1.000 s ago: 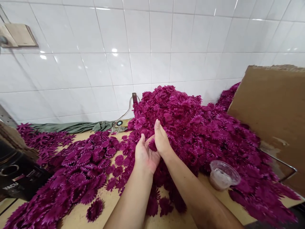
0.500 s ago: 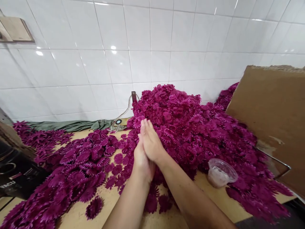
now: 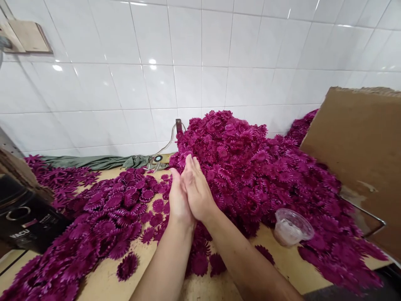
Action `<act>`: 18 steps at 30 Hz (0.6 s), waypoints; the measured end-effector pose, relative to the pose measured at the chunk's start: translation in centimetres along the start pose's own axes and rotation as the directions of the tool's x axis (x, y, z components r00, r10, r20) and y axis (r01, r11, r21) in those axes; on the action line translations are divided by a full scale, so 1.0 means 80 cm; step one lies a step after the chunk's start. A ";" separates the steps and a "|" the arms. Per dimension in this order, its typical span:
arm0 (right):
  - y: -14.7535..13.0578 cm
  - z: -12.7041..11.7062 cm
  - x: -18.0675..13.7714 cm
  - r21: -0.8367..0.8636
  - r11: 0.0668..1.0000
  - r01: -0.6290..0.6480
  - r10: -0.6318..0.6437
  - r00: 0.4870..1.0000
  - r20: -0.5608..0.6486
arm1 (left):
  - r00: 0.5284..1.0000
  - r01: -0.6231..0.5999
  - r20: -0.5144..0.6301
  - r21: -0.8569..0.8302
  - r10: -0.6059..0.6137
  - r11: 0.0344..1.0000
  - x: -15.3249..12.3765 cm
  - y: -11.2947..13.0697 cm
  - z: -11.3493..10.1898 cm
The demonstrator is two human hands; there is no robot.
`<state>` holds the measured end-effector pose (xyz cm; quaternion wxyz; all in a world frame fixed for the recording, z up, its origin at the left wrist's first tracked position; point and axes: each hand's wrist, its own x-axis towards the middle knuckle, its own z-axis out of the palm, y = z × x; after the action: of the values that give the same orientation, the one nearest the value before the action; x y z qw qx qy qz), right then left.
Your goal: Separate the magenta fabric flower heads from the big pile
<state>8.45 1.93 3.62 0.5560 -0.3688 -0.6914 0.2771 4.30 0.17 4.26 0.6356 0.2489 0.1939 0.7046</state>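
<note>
Our left hand [image 3: 178,201] and right hand [image 3: 198,190] press flat together above purple flowers [image 3: 250,163]. We cannot tell if they hold one.

Flower heads [image 3: 250,167], centre: deep magenta.
Wall tiles [image 3: 200,62], 12 o'clock: glossy white, grey grid.
Cardboard [image 3: 360,146], 3 o'clock: brown.
Cloth [image 3: 94,161], 9 o'clock: olive green.
Tabletop [image 3: 103,284], 7 o'clock: pale tan.

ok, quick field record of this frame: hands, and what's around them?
left hand: palm flat against right hand
right hand: pressed on left palm; anything between is hidden
behind hands: tall flower pile, magenta
left of hands: flatter flower spread
right: plastic cup, cardboard
surface: table
</note>
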 end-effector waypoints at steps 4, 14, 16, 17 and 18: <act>0.012 0.002 0.036 0.023 0.976 -0.214 0.215 0.963 -0.164 | 0.989 0.148 -0.024 -0.012 -0.148 0.989 -0.014 -0.015 -0.004; 0.045 0.009 0.045 0.190 0.966 -0.173 0.222 0.934 -0.279 | 0.954 0.250 -0.127 -0.163 -0.272 0.954 -0.007 0.010 -0.031; 0.047 0.007 0.041 0.124 0.981 -0.147 0.175 0.950 -0.258 | 0.946 0.294 -0.107 -0.124 -0.307 0.948 -0.006 0.009 -0.033; 0.047 0.005 0.039 0.097 0.987 -0.132 0.152 0.956 -0.250 | 0.940 0.315 -0.105 -0.087 -0.323 0.945 -0.006 0.007 -0.035; 0.045 0.002 0.036 0.074 0.990 -0.116 0.131 0.961 -0.244 | 0.937 0.328 -0.111 -0.043 -0.330 0.944 -0.005 0.006 -0.037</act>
<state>8.68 6.39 2.34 0.6305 -0.4264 -0.5835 0.2833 2.18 -0.17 2.14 0.7348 0.1640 0.2612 0.6041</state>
